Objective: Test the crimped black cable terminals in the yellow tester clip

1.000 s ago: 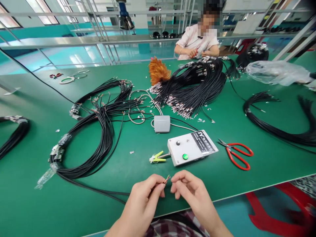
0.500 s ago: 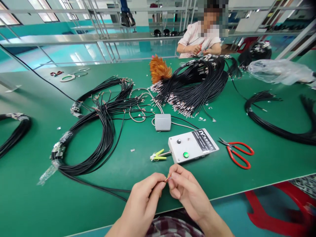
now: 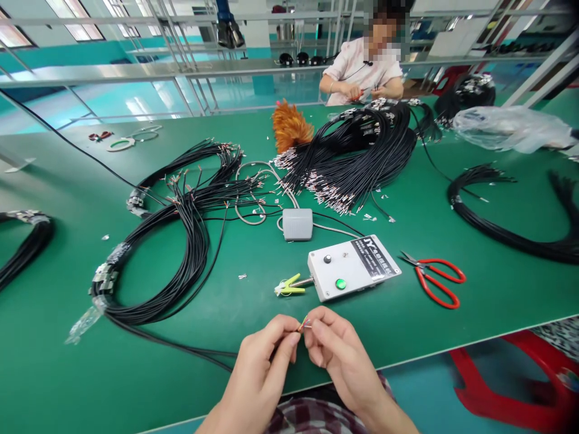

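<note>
My left hand (image 3: 266, 361) pinches the end of a black cable (image 3: 199, 348) between thumb and forefinger near the table's front edge. Thin coloured wires (image 3: 303, 325) fan out from that end. My right hand (image 3: 341, 349) has its thumb and forefinger closed on the tips of these wires. Just beyond my hands lies a grey-white control box (image 3: 339, 265) with a knob, a green button and a metal shaft. A yellow-green clip (image 3: 291, 285) sits on the shaft's end. Right of the box, red-handled scissors (image 3: 434, 278) lie with blades slightly apart.
Bundles of black cable (image 3: 194, 253) lie coiled at left, with a larger pile (image 3: 362, 157) at the back. A grey pedal-like block (image 3: 297, 225) with a cord stands mid-table. Behind the table, a person (image 3: 362, 75) handles something. A red stool (image 3: 511, 386) stands at lower right.
My fingers have shifted slightly on the wires, and the coloured strands now show more spread apart. The person opposite has lowered their hands a little.
</note>
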Motion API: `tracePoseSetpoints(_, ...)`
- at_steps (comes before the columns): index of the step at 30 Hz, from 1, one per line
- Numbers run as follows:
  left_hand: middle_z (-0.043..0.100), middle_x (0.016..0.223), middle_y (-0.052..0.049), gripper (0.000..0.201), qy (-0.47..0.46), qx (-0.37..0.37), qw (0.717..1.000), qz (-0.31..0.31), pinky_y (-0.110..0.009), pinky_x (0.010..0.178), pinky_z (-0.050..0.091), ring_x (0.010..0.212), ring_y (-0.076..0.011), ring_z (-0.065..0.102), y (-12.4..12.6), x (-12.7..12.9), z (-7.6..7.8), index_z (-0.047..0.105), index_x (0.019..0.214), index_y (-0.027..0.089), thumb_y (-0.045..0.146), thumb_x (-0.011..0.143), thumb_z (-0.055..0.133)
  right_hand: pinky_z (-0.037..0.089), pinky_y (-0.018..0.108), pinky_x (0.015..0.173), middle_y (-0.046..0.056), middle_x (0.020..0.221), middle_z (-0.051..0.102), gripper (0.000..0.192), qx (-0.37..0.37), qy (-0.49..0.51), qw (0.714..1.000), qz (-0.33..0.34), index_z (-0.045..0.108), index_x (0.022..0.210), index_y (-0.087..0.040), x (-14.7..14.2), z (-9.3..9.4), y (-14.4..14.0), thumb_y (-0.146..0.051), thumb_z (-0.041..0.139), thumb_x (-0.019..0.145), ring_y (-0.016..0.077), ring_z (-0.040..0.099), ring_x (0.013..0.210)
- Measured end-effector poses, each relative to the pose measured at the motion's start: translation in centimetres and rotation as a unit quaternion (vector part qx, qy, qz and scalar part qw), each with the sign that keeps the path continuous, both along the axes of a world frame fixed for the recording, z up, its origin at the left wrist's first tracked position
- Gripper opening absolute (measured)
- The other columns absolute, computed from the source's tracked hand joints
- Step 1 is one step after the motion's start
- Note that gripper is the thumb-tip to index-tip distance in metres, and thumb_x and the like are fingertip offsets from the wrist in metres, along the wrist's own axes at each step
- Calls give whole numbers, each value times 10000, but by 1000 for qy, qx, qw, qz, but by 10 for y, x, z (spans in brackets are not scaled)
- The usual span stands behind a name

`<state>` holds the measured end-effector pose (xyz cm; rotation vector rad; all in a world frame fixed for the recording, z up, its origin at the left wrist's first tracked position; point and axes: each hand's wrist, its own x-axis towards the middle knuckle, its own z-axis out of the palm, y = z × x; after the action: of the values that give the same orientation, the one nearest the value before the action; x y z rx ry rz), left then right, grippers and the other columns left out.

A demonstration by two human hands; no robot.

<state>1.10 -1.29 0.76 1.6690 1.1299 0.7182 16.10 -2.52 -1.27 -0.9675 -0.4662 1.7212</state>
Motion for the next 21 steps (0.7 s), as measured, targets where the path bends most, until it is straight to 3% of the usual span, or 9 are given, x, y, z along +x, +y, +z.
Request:
tracePoseSetpoints(5, 495, 639, 40, 264, -46, -62, 997, 28, -235, 559, 374, 591, -130, 469, 0, 0, 0, 558, 1146, 190, 340, 977, 421, 248, 189, 455, -42, 638, 561, 365, 22, -60, 998, 3, 609, 741, -153, -8, -6, -1, -481, 769, 748, 21, 381, 448)
tracePoseSetpoints(9, 420, 615, 66, 333, -151, -220, 963, 28, -200, 430, 245, 481, -84, 332, 5, 0, 6, 579, 1076, 182, 470, 926, 509, 269, 193, 461, -56, 629, 529, 354, 46, -102, 993, 28, 589, 760, -166, -10, -9, -1, -494, 714, 799, 31, 383, 450)
tracePoseSetpoints(11, 433, 642, 73, 344, -181, -260, 948, 24, -188, 399, 174, 433, -45, 259, 7, 0, 8, 582, 1030, 193, 502, 879, 589, 283, 195, 470, -54, 624, 529, 360, 54, -130, 989, 37, 583, 773, -168, -10, -7, -1, -509, 692, 812, 37, 390, 458)
tracePoseSetpoints(15, 517, 783, 39, 352, -191, -244, 947, 86, -178, 384, 144, 399, 7, 253, 7, -1, 4, 595, 874, 178, 508, 801, 692, 326, 203, 491, -48, 620, 515, 399, 64, -192, 977, 63, 546, 747, -173, -9, 0, -1, -551, 655, 818, 52, 413, 481)
tracePoseSetpoints(18, 479, 688, 60, 320, -158, -217, 951, 153, -181, 376, 149, 376, -8, 273, 5, 0, -1, 585, 828, 176, 490, 838, 646, 365, 218, 522, -56, 607, 471, 376, 80, -249, 962, 82, 535, 757, -185, -7, 2, -2, -541, 604, 856, 75, 440, 517)
tracePoseSetpoints(21, 457, 605, 55, 240, -83, -121, 979, 139, -192, 434, 288, 462, -73, 379, 4, -2, -3, 596, 774, 179, 393, 882, 602, 384, 235, 561, -34, 674, 494, 299, 123, -336, 929, 98, 552, 781, -191, -2, 2, -2, -454, 536, 922, 92, 462, 575)
